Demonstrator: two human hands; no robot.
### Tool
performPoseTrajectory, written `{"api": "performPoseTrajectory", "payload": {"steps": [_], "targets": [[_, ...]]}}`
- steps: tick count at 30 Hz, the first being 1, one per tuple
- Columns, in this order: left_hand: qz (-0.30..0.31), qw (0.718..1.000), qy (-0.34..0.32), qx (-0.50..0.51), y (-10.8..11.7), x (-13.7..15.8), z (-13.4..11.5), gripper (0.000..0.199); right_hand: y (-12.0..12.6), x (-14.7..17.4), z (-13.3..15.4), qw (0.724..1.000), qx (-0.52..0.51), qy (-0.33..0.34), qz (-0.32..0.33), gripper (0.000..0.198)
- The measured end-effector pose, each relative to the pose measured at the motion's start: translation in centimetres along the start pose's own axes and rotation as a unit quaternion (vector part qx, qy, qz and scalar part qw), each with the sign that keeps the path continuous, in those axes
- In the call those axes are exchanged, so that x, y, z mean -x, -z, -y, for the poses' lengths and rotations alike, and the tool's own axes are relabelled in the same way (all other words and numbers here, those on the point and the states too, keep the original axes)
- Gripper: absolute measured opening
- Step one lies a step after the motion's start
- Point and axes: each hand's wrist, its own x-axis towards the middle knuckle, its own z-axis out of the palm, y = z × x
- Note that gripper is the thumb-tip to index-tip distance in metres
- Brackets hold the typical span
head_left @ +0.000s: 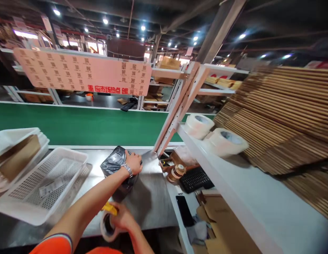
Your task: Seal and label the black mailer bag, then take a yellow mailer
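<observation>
My left hand (133, 163), with a metal watch on the wrist, presses on the far side of a black plastic-wrapped parcel (115, 163) that lies on the grey metal worktable (150, 197). My right hand (121, 218) holds a tape dispenser (107, 223) with a yellow part and a clear tape roll, low at the table's near edge, just in front of the parcel.
White perforated baskets (44, 183) stand at the left. A green conveyor belt (81, 125) runs behind the table. At the right, a white shelf (245, 197) carries two tape rolls (214, 135) and stacked flat cardboard (285, 116); below lie a keyboard (195, 179), a phone (185, 211), small tape rolls.
</observation>
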Motion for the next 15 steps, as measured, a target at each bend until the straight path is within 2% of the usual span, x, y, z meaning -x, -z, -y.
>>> {"api": "performPoseTrajectory", "payload": {"steps": [2,4,7,9,11,12,15], "targets": [[0.024,0.998,-0.063,0.015,-0.1,1.3,0.5,0.034,1.4,2.3,-1.2,0.999,0.026,-0.033,0.011,0.08],[0.052,0.984,-0.164,0.039,-0.6,3.4,1.4,0.028,4.3,5.9,-2.3,0.998,0.03,-0.063,-0.002,0.084],[0.096,0.934,-0.328,0.102,-1.4,7.7,3.2,0.019,8.8,12.3,-2.8,0.995,0.007,-0.072,-0.073,0.086],[0.12,0.902,-0.385,0.153,-1.5,10.7,4.1,0.013,10.9,15.9,-2.4,0.986,-0.012,-0.068,-0.154,0.086],[0.131,0.887,-0.381,0.224,-1.1,13.3,4.3,0.027,12.0,18.6,-1.7,0.969,-0.027,-0.052,-0.239,0.085],[0.128,0.886,-0.357,0.266,-0.7,14.4,4.2,0.031,12.3,19.6,-1.3,0.96,-0.03,-0.037,-0.277,0.082],[0.076,0.892,-0.197,0.4,0.8,16.8,2.8,0.036,12.6,21.6,0.0,0.942,-0.023,0.013,-0.333,0.073]]}}
